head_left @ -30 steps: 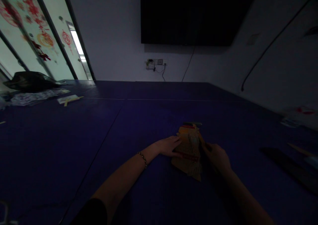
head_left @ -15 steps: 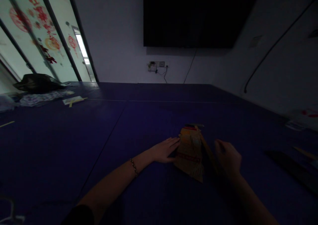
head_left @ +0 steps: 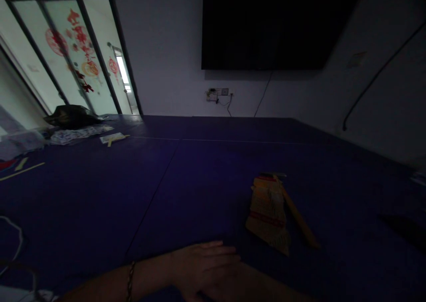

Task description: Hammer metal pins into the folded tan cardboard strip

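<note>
My left hand, with a bracelet at the wrist, is at the lower middle with its fingers stretched out. It lies over my right hand, whose fingers are hidden beneath it and in the dark. To the right of both hands, apart from them, a torn piece of printed cardboard lies on the dark blue surface. Along its right side lies a hammer-like tool with a wooden handle. The tool's thin metal head shows at the cardboard's far end.
A black bag and crumpled sheets lie at the far left, near a small white packet. Yellowish strips are at the left edge. A white cord curls at lower left. A dark flat object lies at right.
My left hand has let go of the cardboard and drawn back towards me. My right hand has moved left from beside the wooden handle to under my left hand. The view has shifted left.
</note>
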A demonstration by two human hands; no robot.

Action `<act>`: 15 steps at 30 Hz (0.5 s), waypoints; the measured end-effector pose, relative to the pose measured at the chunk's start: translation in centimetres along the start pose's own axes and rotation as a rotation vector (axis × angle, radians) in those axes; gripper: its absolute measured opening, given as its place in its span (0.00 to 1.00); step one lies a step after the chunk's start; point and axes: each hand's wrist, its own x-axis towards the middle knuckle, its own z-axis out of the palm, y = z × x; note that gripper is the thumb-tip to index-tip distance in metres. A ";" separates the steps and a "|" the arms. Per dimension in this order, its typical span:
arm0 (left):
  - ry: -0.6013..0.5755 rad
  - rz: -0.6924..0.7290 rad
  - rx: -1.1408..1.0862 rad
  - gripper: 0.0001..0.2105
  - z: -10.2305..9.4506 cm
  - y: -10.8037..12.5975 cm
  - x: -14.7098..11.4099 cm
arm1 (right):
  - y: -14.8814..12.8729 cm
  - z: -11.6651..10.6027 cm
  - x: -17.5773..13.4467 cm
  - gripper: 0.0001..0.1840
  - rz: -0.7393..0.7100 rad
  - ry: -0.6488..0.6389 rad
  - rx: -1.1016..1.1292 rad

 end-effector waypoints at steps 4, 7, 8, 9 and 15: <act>-0.010 0.010 0.016 0.27 -0.5 -0.3 0.5 | 1.5 2.5 -0.6 0.20 0.089 -0.003 0.087; -0.036 -0.040 0.020 0.22 -0.3 -0.6 0.6 | 2.1 2.9 -1.1 0.22 0.115 -0.011 0.152; -0.042 -0.052 0.018 0.21 -0.2 -0.6 0.5 | 2.2 2.8 -1.1 0.22 0.115 -0.017 0.157; -0.046 -0.064 0.018 0.20 -0.1 -0.6 0.5 | 2.2 2.7 -1.0 0.22 0.115 -0.020 0.159; -0.016 -0.082 0.046 0.19 0.7 -0.7 0.8 | 1.6 1.9 -0.9 0.36 0.125 -0.031 0.168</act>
